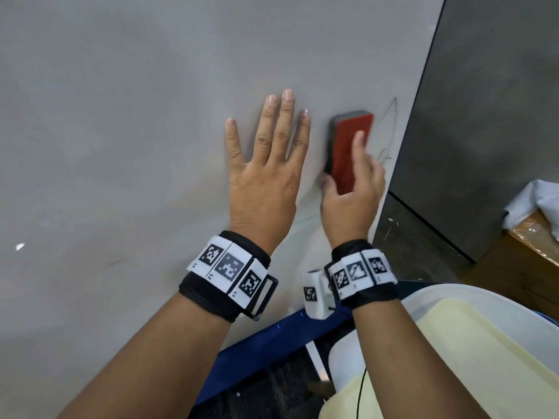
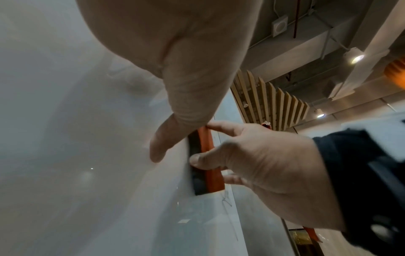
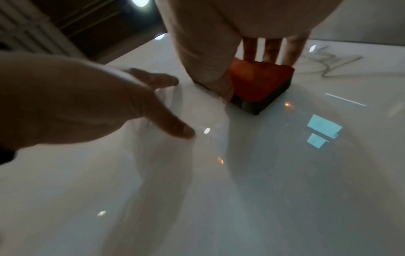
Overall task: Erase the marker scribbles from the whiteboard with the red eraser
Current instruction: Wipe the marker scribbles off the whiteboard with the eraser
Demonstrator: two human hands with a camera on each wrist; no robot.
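Both forearms reach up; left hand (image 1: 266,164) lies flat-fingered on the glossy white whiteboard (image 1: 121,116), right hand (image 1: 352,192) grips the red felt-backed block eraser (image 1: 351,146) near its right edge. Thin dark scribbles (image 1: 390,131) beside it remain.

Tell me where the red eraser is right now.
In the head view, the red block eraser with a dark felt pad sits flat against the glossy whiteboard near its right edge, held by the right hand, beside the thin marker scribbles.
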